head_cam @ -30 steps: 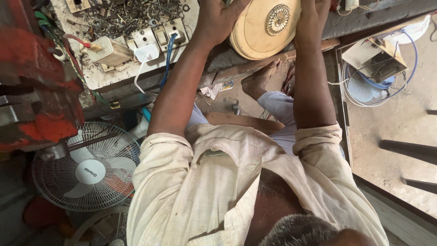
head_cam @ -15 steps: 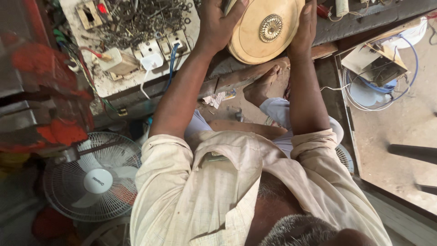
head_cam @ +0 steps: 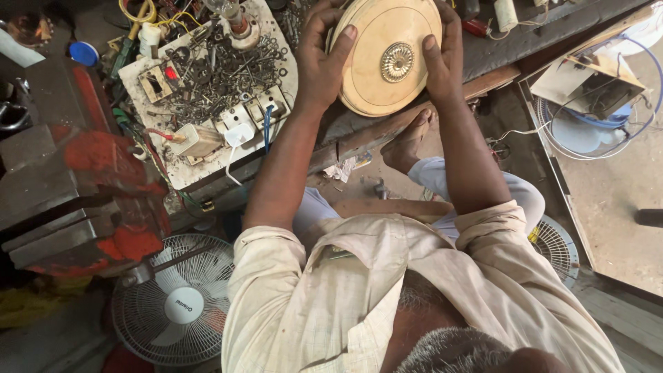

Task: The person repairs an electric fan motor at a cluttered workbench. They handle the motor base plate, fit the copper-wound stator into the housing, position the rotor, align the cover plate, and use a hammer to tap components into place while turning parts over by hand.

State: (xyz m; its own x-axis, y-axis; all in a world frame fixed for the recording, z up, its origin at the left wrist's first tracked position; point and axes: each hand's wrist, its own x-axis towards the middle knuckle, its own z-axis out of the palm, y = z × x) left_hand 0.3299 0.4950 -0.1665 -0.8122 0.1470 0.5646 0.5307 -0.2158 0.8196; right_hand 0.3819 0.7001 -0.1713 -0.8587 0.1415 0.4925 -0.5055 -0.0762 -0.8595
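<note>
Left hand (head_cam: 319,59) at 9 o'clock, right hand (head_cam: 442,59) at 3 o'clock | both clamped on cream disc (head_cam: 387,52) (opposed grips steady it) | bench (head_cam: 497,59) beneath.

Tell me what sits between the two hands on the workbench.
In the head view, a round cream disc with an ornate metal centre sits between the left hand and right hand, both gripping its rim.

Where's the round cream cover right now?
In the head view, top centre: the cream cover is over the bench edge, gripped between the left hand and right hand, right of the board of screws.
</note>
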